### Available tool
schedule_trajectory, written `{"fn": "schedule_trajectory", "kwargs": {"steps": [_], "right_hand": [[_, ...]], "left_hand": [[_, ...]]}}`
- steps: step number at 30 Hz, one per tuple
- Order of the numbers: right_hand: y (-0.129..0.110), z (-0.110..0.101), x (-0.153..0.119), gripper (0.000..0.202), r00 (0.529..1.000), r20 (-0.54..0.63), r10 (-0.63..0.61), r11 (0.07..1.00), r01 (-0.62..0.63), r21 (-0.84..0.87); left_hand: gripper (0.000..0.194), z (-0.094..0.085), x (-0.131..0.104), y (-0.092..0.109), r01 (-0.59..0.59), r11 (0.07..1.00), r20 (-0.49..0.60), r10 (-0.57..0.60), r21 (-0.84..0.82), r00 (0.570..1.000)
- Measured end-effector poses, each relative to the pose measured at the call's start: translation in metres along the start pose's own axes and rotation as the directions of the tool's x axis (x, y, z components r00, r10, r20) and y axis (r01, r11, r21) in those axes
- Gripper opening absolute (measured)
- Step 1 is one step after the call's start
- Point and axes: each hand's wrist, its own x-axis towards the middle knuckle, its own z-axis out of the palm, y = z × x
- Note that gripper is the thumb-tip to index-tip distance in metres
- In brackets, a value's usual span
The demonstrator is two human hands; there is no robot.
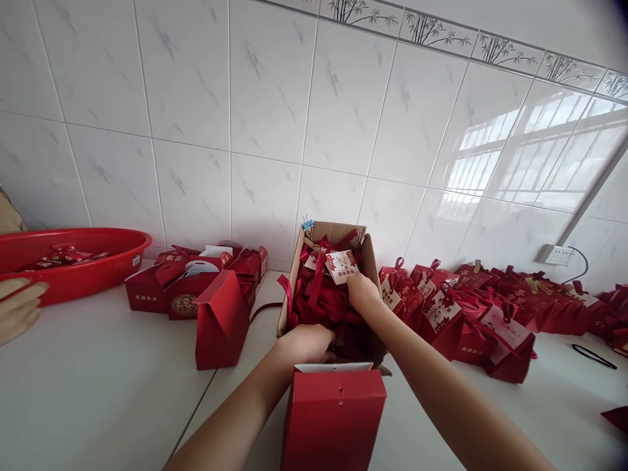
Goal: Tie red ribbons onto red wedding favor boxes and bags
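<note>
Setting: white tiled wall (269, 111) behind a pale counter (98, 386), window light mirrored on the tiles at 2 o'clock.

Item 1: cardboard box (369, 258) at centre, flaps up, packed with red ribbons (318, 288) and printed tags, so both hands could dig from above.

Item 2: left hand (307, 343), at the box's 6 o'clock edge, fingers curled down among the ribbons; what they closed on was hidden.

Item 3: right hand (362, 291), deeper in, fingertips pinching a tag (341, 265) with its ribbon.

Item 4: open red gift box (333, 418) standing at 6 o'clock, directly below the hands, its top unfastened.

Item 5: finished gift boxes (490, 320), ribboned and tagged, ranked from 3 o'clock outward.

Item 6: unfinished red boxes (196, 291) at 9 o'clock, beside a red basin (73, 261).

Item 7: another person's hand (19, 307) at the far 9 o'clock edge.
</note>
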Motion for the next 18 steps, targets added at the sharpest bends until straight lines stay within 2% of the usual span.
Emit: {"fn": "schedule_trajectory", "kwargs": {"steps": [3,6,8,14,16,18], "right_hand": [[0.002,-0.004,-0.006,0.019,0.989,-0.146,-0.031,0.993,0.047,0.107],[0.008,-0.011,-0.005,0.017,0.961,-0.273,-0.043,0.957,0.118,0.265],[0.012,-0.016,-0.002,0.019,0.949,-0.314,-0.034,0.903,0.164,0.398],[0.016,-0.02,-0.002,0.053,0.955,-0.295,-0.026,0.619,0.247,0.745],[0.017,-0.018,-0.003,0.055,0.957,-0.289,-0.019,0.557,0.25,0.792],[0.017,-0.013,-0.002,0.052,0.964,-0.267,-0.005,0.533,0.229,0.814]], "left_hand": [[0.026,0.001,0.001,-0.001,0.004,1.0,0.009,-0.004,0.01,1.0],[0.027,0.002,0.002,-0.002,0.012,1.0,0.011,-0.012,0.016,1.0],[0.027,0.002,0.003,-0.002,0.016,1.0,0.013,-0.017,0.02,1.0],[0.028,0.002,0.003,-0.002,0.018,0.999,0.023,-0.019,0.028,1.0],[0.028,0.002,0.003,-0.001,0.018,0.999,0.026,-0.019,0.032,0.999],[0.028,0.001,0.003,-0.001,0.015,0.999,0.031,-0.017,0.039,0.999]]}}
